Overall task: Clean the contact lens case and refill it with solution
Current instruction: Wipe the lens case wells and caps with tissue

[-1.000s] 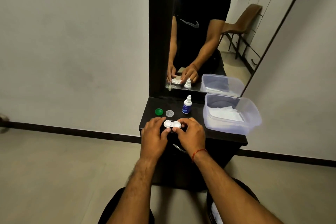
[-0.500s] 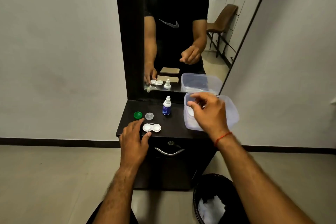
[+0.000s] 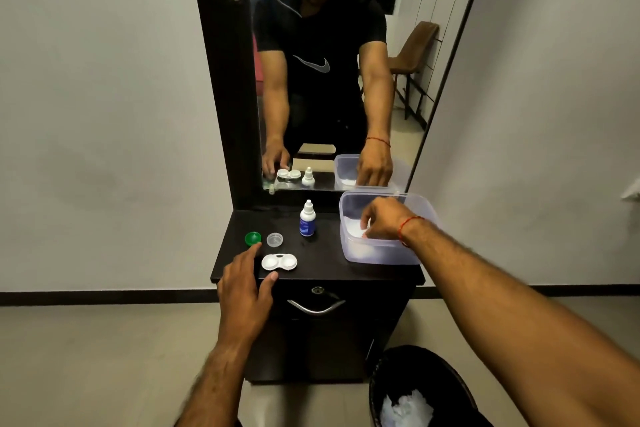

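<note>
Left hand: we see it lying on the cabinet top, fingers straight and spread, thumb tip just beside the case.
Right hand: extended into the plastic tub, fingers bent down onto white tissue; we cannot tell whether they pinch it.
Lens case: uncapped, unheld, at 1 o'clock of the left hand.
Green cap, clear cap: at 11 and 12 o'clock of the case.
Solution bottle: upright, at 1 o'clock of the case.

I see dim, flat indoor light; soft patchy shadows on the left wall. Faint sheen on the dark cabinet top. Wide-angle bending at edges; bottom edge slightly blurred.
</note>
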